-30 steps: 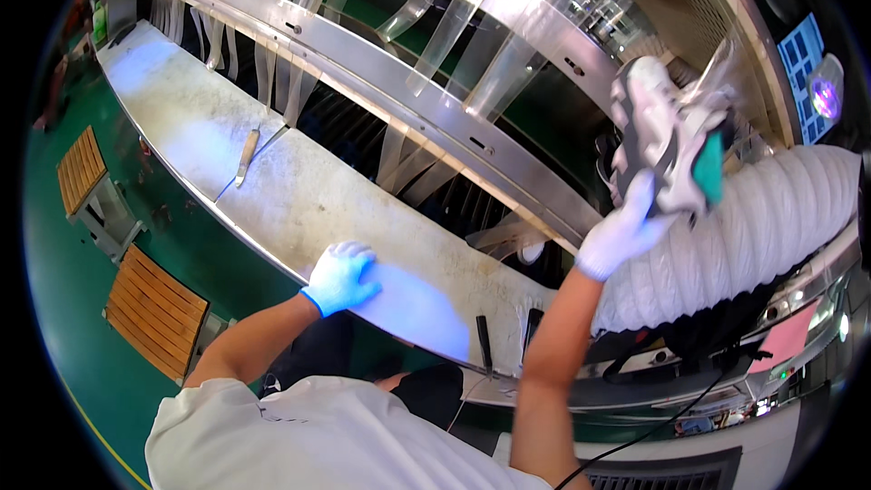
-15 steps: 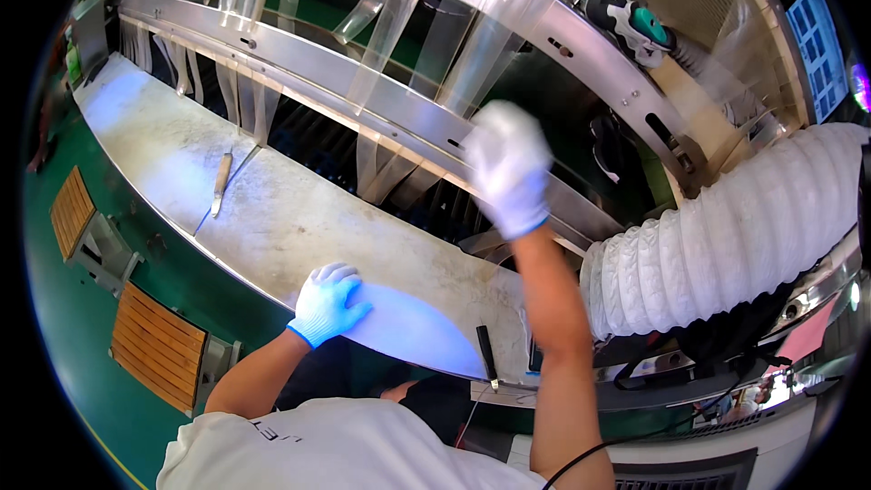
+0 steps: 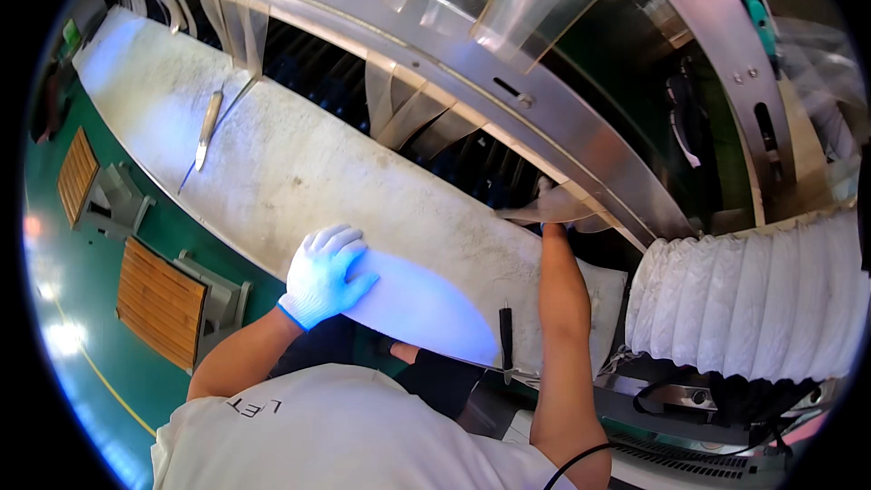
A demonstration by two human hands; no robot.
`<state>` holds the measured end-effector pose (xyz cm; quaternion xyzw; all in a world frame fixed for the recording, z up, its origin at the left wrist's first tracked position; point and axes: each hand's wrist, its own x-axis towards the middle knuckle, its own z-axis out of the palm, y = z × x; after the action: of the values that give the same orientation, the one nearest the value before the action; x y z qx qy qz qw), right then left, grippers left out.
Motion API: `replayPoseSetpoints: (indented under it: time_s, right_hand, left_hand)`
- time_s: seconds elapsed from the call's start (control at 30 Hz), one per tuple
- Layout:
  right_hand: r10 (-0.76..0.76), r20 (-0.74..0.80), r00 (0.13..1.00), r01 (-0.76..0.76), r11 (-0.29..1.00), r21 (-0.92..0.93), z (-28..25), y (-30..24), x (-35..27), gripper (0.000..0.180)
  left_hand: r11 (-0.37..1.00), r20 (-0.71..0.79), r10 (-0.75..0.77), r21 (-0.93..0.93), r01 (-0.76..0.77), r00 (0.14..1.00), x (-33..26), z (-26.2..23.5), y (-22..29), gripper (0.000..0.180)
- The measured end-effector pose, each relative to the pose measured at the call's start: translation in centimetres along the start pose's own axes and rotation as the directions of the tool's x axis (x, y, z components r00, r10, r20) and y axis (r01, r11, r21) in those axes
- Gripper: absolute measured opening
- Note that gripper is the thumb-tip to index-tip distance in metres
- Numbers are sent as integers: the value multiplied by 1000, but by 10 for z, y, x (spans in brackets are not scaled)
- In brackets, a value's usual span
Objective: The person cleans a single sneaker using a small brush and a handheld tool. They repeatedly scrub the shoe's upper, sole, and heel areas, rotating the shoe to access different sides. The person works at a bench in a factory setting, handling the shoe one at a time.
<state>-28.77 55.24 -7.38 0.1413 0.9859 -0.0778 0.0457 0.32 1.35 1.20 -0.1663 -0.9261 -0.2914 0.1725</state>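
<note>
My left hand (image 3: 328,274), in a white knit glove with a blue cuff, lies flat on the pale worktop (image 3: 272,159) near its front edge. Its fingers are stretched and the thumb stands apart; nothing is in it. My right hand (image 3: 544,187) reaches past a clear plastic strip (image 3: 572,203) into the dark machine opening. Only a bit of its glove shows, so its fingers are hidden. A slim black-handled tool (image 3: 506,338) lies at the front edge, between my two arms. Farther left, a knife (image 3: 208,132) with a light handle rests beside a seam in the worktop.
Behind the worktop runs a metal frame (image 3: 435,77) with hanging clear strips and dark rollers (image 3: 313,82). A dark shoe (image 3: 680,113) sits inside. A white ribbed hose (image 3: 744,299) bulges at right. Slatted wooden seats (image 3: 161,301) stand on the green floor at left.
My right hand has gone from above the frame down into the opening behind the strip. My left hand stays on the worktop. The view has shifted, bringing the frame closer.
</note>
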Motion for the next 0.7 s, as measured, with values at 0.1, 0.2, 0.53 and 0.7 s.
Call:
replayPoseSetpoints:
  time_s: [0.1, 0.2, 0.53, 0.7]
  right_hand:
    - [61, 81, 995, -63, 998, 24, -19, 5, 7, 60]
    - [127, 142, 982, -163, 948, 273, -46, 32, -6, 47]
    - [10, 233, 972, -191, -541, 819, -78, 8, -239, 18]
    - [156, 242, 958, -137, -493, 859, -77, -107, -450, 51]
  left_hand:
    - [1000, -6, -5, -9, 5, 1000, 0, -1, -1, 46]
    - [1000, -19, -1, -15, 1, 1000, -2, 5, -2, 44]
    - [998, -52, 17, -60, -20, 999, -6, 3, -5, 42]
    - [782, 195, -279, -522, 341, 940, -17, 18, 27, 57]
